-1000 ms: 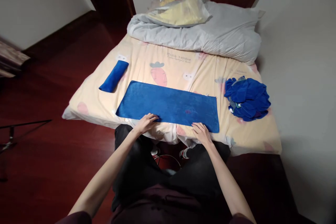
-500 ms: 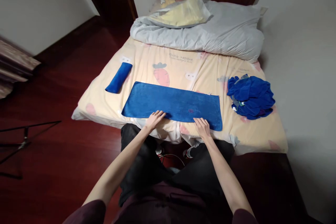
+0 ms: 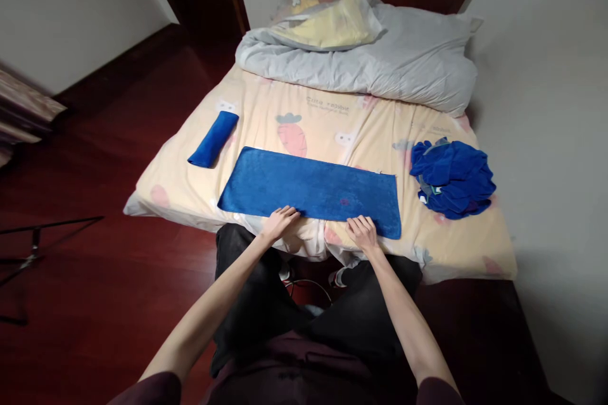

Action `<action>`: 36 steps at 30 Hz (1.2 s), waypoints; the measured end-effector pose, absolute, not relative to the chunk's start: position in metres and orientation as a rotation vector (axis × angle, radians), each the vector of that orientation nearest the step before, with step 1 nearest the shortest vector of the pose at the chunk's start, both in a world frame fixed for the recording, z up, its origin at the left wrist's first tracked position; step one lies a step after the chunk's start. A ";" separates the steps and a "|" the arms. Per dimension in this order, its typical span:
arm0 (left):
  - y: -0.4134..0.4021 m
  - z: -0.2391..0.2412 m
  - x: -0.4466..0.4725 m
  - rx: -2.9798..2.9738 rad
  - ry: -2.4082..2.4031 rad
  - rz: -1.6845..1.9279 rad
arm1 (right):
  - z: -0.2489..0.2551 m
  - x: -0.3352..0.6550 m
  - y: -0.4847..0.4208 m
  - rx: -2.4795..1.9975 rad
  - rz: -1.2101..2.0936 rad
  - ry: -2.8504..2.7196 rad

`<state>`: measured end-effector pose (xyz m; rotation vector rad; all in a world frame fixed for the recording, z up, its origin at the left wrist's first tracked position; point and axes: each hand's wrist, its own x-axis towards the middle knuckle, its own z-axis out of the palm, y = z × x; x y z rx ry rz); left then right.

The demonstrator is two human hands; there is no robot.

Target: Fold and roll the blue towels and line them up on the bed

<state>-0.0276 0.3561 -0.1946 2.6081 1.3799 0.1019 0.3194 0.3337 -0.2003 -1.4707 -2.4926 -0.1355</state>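
A blue towel [image 3: 311, 188] lies spread flat as a long rectangle across the near part of the bed [image 3: 332, 126]. My left hand [image 3: 280, 221] rests with its fingertips on the towel's near edge, left of the middle. My right hand [image 3: 361, 231] touches the same near edge further right. I cannot tell whether the fingers pinch the edge or only press on it. A rolled blue towel [image 3: 212, 139] lies to the left on the sheet. A crumpled pile of blue towels [image 3: 453, 178] sits at the right.
A grey duvet [image 3: 370, 57] with a yellow pillow [image 3: 327, 22] is bunched at the head of the bed. A white wall runs along the right side. Dark red wooden floor lies to the left, with a thin black stand [image 3: 33, 247] on it.
Both hands stay at the towel's near edge and have barely shifted. The view moved slightly. The towel, the roll and the pile lie as before.
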 end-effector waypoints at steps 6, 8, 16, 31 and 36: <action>0.352 -0.201 -0.012 2.634 1.343 0.067 | -0.203 0.320 0.324 -1.449 -0.050 -2.521; 0.350 -0.200 -0.001 2.637 1.320 0.058 | -0.203 0.316 0.323 -1.452 -0.019 -2.511; 0.345 -0.187 0.037 2.582 1.229 0.140 | -0.205 0.282 0.329 -1.358 0.084 -2.582; 0.296 -0.168 0.110 0.077 1.008 1.077 | -0.140 0.274 0.368 -1.581 0.695 -2.697; 0.313 -0.157 0.111 -0.156 0.948 1.128 | -0.138 0.273 0.366 -1.554 0.711 -2.755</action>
